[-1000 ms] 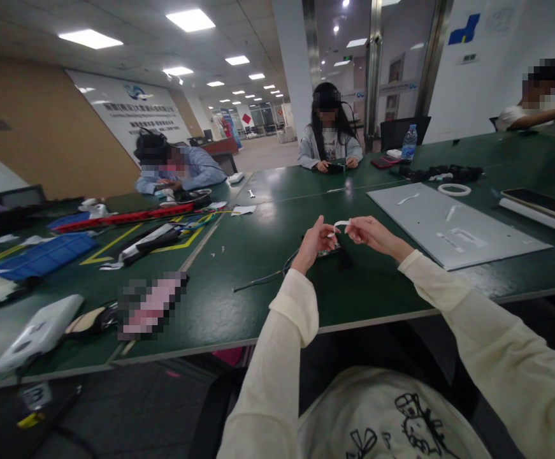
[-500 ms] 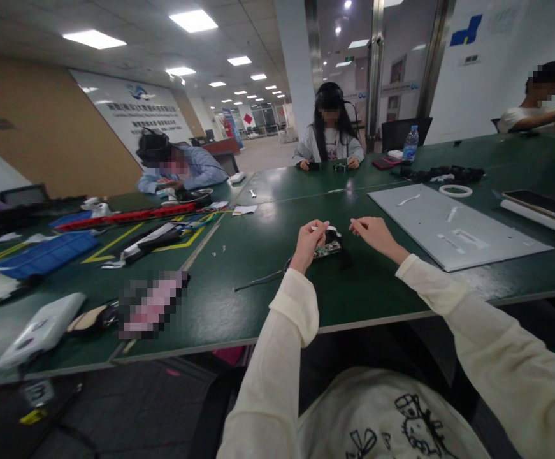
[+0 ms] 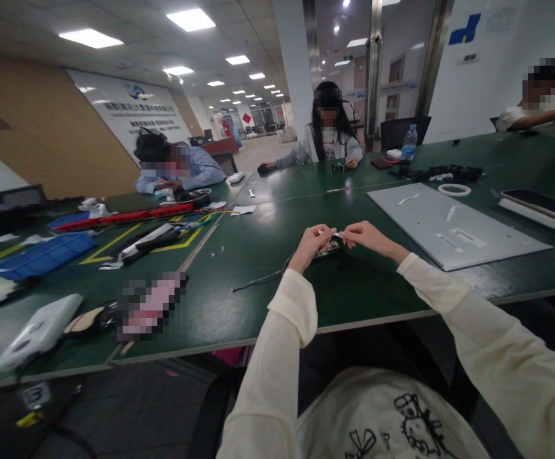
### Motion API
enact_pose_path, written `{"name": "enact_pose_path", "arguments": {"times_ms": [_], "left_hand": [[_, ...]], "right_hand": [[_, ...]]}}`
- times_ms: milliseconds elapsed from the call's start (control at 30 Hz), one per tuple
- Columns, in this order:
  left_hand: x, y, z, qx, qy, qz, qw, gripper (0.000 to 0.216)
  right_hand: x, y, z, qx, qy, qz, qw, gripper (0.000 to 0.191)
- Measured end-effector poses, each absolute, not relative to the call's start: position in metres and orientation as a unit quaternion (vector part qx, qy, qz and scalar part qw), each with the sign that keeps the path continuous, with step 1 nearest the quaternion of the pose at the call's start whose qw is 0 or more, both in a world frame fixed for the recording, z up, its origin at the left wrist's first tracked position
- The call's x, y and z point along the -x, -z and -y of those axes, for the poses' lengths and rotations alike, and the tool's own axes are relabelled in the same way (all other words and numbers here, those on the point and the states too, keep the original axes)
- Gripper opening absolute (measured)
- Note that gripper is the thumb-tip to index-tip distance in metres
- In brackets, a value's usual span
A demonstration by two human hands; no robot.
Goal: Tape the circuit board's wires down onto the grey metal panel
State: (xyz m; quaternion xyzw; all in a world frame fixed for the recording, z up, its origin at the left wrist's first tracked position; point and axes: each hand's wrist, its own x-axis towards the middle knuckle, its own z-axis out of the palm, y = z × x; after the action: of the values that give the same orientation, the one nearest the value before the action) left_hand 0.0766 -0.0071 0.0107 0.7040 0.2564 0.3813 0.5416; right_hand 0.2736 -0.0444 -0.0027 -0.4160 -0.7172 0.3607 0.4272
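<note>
My left hand [image 3: 311, 245] and my right hand [image 3: 364, 235] meet above the green table [image 3: 258, 280], both pinching a small white strip [image 3: 337, 235] between their fingertips. Just under the hands lies a small green circuit board [image 3: 327, 250] on a dark part, with a black cable [image 3: 262, 278] trailing from it to the left. Both my sleeves are cream coloured.
A grey panel [image 3: 454, 226] with white tape pieces and a tape roll [image 3: 454, 189] lies to the right. A phone on a white box [image 3: 540, 207] sits far right. A blue tray [image 3: 43, 255], red bar [image 3: 124, 217] and white device [image 3: 38, 331] are left. Three other people sit around the table.
My hands were apart half a second ago, with the left one holding the strip over the board; now they have come together on the strip. The person opposite has stretched one arm out.
</note>
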Motion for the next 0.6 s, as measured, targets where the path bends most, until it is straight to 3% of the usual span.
{"name": "enact_pose_path", "arguments": {"times_ms": [167, 333, 467, 600], "left_hand": [[-0.077, -0.002, -0.003, -0.697, -0.454, -0.357, 0.424, 0.038], [-0.077, 0.009, -0.014, -0.681, -0.493, -0.454, 0.295, 0.035], [-0.078, 0.013, -0.016, -0.708, -0.472, -0.477, 0.22, 0.035], [-0.081, 0.011, -0.015, -0.726, -0.443, -0.493, 0.185, 0.036]], "right_hand": [[-0.27, 0.0, 0.044, 0.426, -0.38, 0.661, 0.487, 0.041], [-0.241, -0.016, 0.057, 0.345, -0.493, 0.557, 0.572, 0.038], [-0.212, -0.02, 0.069, 0.312, -0.521, 0.608, 0.511, 0.039], [-0.201, -0.009, 0.069, 0.405, -0.414, 0.695, 0.427, 0.043]]}}
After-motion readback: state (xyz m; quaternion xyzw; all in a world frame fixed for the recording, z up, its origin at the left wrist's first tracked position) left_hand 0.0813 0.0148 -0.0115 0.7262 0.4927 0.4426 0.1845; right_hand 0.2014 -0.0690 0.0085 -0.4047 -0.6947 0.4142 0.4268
